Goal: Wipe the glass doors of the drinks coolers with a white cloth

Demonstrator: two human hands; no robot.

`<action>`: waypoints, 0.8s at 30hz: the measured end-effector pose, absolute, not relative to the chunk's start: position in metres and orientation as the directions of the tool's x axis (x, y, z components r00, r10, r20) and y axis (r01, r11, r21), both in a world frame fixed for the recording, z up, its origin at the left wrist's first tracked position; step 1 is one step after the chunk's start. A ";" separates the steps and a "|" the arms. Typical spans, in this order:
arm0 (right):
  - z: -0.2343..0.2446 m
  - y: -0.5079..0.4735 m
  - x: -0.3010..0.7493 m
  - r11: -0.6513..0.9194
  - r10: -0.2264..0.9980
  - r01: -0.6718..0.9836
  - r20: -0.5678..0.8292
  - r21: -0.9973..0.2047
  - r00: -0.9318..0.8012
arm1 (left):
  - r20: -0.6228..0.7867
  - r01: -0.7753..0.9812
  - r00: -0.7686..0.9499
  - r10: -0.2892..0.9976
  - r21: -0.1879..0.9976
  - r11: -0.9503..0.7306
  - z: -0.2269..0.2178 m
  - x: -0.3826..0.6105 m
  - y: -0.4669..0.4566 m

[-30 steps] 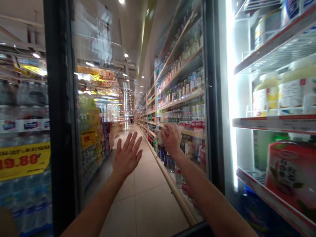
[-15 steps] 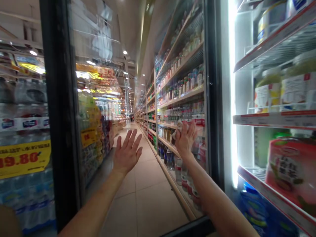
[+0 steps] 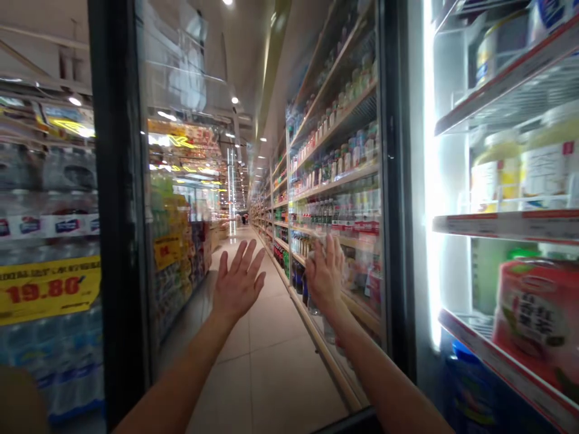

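Observation:
A glass cooler door in a black frame stands in front of me, with a shop aisle mirrored or showing in its pane. My left hand lies open against the glass, left of the middle, palm forward and fingers spread. To its right, my right hand presses a crumpled pale cloth to the pane. The cloth is now almost wholly hidden behind the fingers, and motion blurs that hand a little.
At the right, lit cooler shelves hold bottles of pale yellow drink and a red pack. The black door frame stands beside them. Stacked bottled water with a yellow price sign is at the left.
My right hand has slid left and slightly down across the glass, and the cloth has become hidden. My left hand stays flat on the pane. The view has shifted slightly.

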State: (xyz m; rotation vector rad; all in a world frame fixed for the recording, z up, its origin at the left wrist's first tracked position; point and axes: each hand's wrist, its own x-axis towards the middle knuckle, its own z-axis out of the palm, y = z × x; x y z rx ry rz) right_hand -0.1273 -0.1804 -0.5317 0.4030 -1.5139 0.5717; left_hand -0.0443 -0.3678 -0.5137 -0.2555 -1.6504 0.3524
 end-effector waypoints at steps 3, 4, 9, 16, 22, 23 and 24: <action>-0.532 -0.219 -0.112 0.782 -0.032 -0.622 0.999 0.021 -0.007 | 0.921 -0.033 -0.131 0.366 -0.373 0.927 -0.514 -0.045 -0.370; -0.531 -0.223 -0.112 0.777 -0.071 -0.625 0.997 0.069 0.021 | 0.921 -0.026 -0.140 0.364 -0.371 0.928 -0.514 -0.046 -0.371; -0.521 -0.169 -0.146 0.817 -0.007 -0.576 1.000 0.013 0.012 | 0.920 -0.010 -0.154 0.360 -0.365 0.931 -0.514 -0.047 -0.372; -0.539 -0.180 -0.147 0.813 -0.018 -0.582 1.000 0.012 -0.004 | 0.911 -0.045 -0.138 0.388 -0.397 0.917 -0.514 -0.049 -0.373; -0.534 -0.168 -0.151 0.843 -0.044 -0.531 0.995 0.084 0.087 | 0.919 -0.028 -0.149 0.364 -0.372 0.928 -0.515 -0.050 -0.373; -0.531 -0.166 -0.151 0.854 0.055 -0.520 0.997 -0.018 0.055 | 0.919 -0.031 -0.148 0.365 -0.373 0.927 -0.515 -0.050 -0.373; -0.529 -0.168 -0.150 0.852 0.130 -0.514 0.991 -0.097 0.028 | 0.919 -0.034 -0.148 0.367 -0.375 0.926 -0.516 -0.050 -0.373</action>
